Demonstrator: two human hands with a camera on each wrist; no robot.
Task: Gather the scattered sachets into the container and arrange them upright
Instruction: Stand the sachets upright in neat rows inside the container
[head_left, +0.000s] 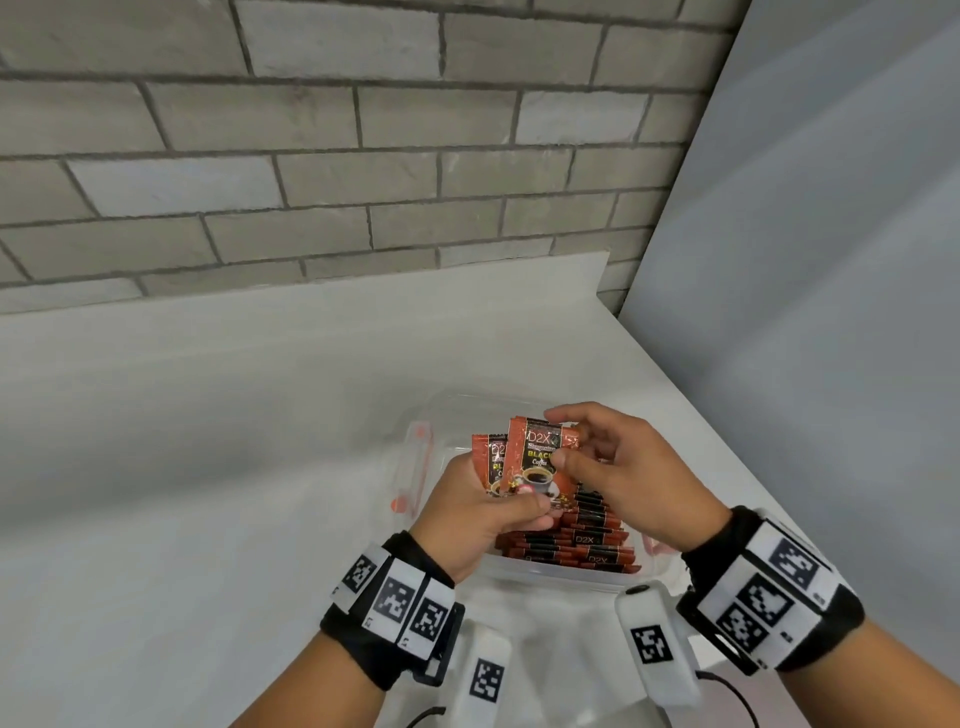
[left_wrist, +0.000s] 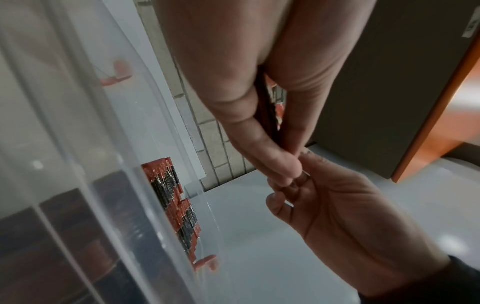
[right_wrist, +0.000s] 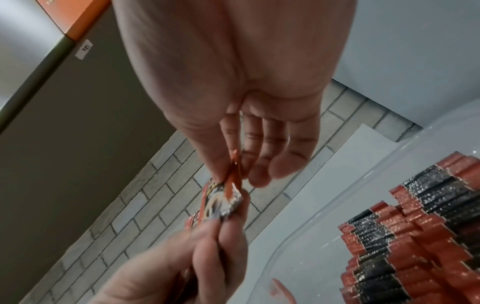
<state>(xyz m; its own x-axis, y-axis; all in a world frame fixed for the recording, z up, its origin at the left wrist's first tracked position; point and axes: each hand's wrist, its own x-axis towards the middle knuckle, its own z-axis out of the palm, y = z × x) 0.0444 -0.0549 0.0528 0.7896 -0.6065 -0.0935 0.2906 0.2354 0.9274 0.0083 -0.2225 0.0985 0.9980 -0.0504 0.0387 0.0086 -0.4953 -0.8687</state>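
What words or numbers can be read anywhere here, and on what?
"D2X", "BLACK", "Coffee": red-and-black front sachet pinched by both hands.
"D2X": top edges of sachets standing in the clear plastic container.
"981", seen tilted: small white sticker on a grey panel.
Script line under "D2X": too blurred.
Wristband squares: patterns, not text.

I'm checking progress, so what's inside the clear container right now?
The clear container holds a row of upright sachets. The hands and their held sachets hide its far part.

I see a white counter (head_left: 208, 441) below the brick wall (head_left: 311, 156), carrying one clear plastic container (head_left: 410, 467).
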